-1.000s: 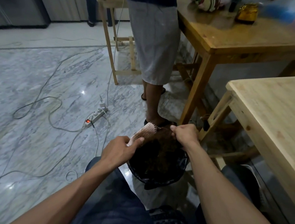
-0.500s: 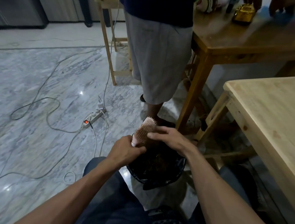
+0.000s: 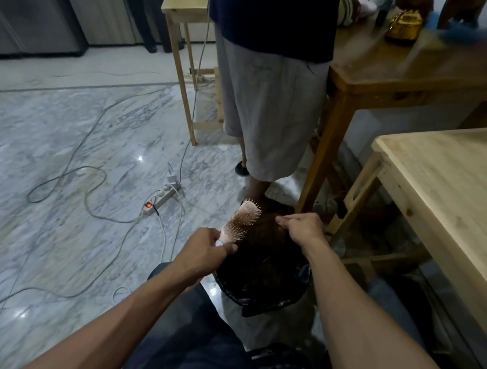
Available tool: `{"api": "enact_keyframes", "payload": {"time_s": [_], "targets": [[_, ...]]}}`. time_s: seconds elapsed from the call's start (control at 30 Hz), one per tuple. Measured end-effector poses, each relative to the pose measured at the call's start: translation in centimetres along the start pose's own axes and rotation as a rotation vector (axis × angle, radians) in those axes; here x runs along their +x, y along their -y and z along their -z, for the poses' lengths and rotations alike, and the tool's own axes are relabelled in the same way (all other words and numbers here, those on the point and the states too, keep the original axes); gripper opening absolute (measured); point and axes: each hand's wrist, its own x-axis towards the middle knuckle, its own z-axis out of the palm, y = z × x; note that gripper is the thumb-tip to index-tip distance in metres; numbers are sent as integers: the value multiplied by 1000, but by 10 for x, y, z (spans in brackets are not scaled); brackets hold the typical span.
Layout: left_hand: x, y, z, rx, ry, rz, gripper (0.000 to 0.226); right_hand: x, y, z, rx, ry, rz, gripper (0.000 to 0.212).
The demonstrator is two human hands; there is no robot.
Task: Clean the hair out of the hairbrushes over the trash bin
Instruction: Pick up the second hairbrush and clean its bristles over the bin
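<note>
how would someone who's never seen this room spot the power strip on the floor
Start at the grey marble floor, left of the standing person's legs. Among the loose cables lies the white power strip, beyond the left hand that holds the hairbrush. Its glowing red switch sets it apart.

Grey-veined marble floor, glossy, cables trailing across. Pale wooden bench at right; darker bench upper right.

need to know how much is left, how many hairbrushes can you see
1. The hairbrush is held by its handle in the left hand, over the trash bin. The right hand holds none; others may be out of view.
</note>
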Motion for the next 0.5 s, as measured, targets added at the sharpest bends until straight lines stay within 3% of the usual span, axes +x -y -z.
{"api": "enact_keyframes", "payload": {"time_s": [0.1, 0.17, 0.27, 0.4, 0.5], "targets": [[-1, -6, 0, 8, -25, 34, 30, -4, 1, -5, -90, 178, 30, 15], [0, -8, 0, -25, -46, 84, 44, -13, 6, -2, -60, 388, 60, 42], [3, -9, -3, -53, -69, 119, 56, -15, 11, 3, 216, 561, 26, 79], [3, -12, -14, -102, -25, 86, 44, -23, 16, -5, 133, 635, 121, 65], [12, -8, -13, -191, -28, 137, 42, -23, 12, -6, -13, 527, 245, 25]]}}
